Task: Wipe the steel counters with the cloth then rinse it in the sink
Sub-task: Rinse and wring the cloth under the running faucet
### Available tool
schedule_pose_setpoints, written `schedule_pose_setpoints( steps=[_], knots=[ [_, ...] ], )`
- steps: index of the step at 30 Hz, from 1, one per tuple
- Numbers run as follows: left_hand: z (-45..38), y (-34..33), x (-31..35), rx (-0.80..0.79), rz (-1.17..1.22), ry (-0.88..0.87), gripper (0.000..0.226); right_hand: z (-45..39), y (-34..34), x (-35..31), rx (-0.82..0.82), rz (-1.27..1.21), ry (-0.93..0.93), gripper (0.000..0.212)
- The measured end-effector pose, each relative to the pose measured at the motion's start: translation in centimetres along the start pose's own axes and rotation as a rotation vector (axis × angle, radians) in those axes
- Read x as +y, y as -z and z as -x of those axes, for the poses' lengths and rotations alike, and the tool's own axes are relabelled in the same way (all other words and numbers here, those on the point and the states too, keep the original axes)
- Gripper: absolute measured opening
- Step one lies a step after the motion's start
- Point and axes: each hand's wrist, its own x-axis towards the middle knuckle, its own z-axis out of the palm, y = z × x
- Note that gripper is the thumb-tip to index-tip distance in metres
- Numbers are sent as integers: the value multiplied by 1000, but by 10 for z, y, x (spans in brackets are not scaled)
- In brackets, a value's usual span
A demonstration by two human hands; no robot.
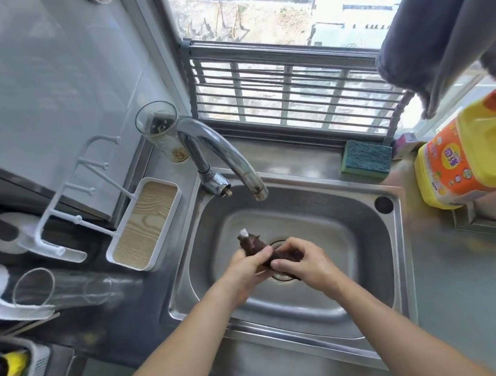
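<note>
Rinse step in hand. Left hand (246, 267) and right hand (305, 264) both clench the dark cloth (256, 245), bunched over the sink (366, 213) drain at basin centre. No water visible from tap (230, 158); next: probably wring, or open tap.

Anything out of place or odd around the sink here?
One thing: a clear glass lies on its side on the counter left of the sink, not upright. Otherwise normal: both hands grip the dark cloth over the drain; no water runs from the tap.
</note>
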Motion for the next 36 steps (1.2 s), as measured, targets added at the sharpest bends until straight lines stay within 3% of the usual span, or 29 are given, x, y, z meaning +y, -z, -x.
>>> schedule_pose_setpoints(
  steps=[3,6,9,12,15,17,18,19,21,23,25,27,30,33,36],
  knots=[
    [4,5,2,-26,75,-39,41,1,10,-3,-33,-342,-129,14],
    [6,6,5,37,81,-59,45,-2,11,-8,-46,-477,-262,23],
    [4,0,8,199,43,-2,45,-7,2,-19,203,-607,-309,21],
    [-1,8,9,425,-30,81,35,-9,11,-33,499,-940,-355,19],
    [-3,14,9,489,-148,222,36,-4,22,-41,381,-1066,-307,18],
    [-2,10,11,498,-395,260,72,1,23,-48,196,-948,-240,10],
    [0,9,12,468,-583,219,95,3,23,-50,113,-863,-203,12],
    [1,8,14,379,-701,110,101,4,22,-52,39,-798,-170,22],
    [1,7,22,65,-647,-116,72,3,21,-55,-39,-726,-126,36],
    [4,2,26,-207,-490,-133,48,3,21,-57,-24,-594,-82,37],
    [10,-4,32,-320,-460,-115,41,2,21,-57,44,-341,-18,34],
    [12,-5,31,-297,-552,-152,29,-1,21,-53,82,-130,1,34],
    [7,1,26,-195,-563,-226,22,-2,23,-48,117,-153,-89,44],
    [6,-1,27,-25,-383,-267,13,-2,26,-43,197,-238,-136,43],
    [9,-6,30,75,-157,-191,20,-1,29,-41,194,-308,-182,42]
  ],
)
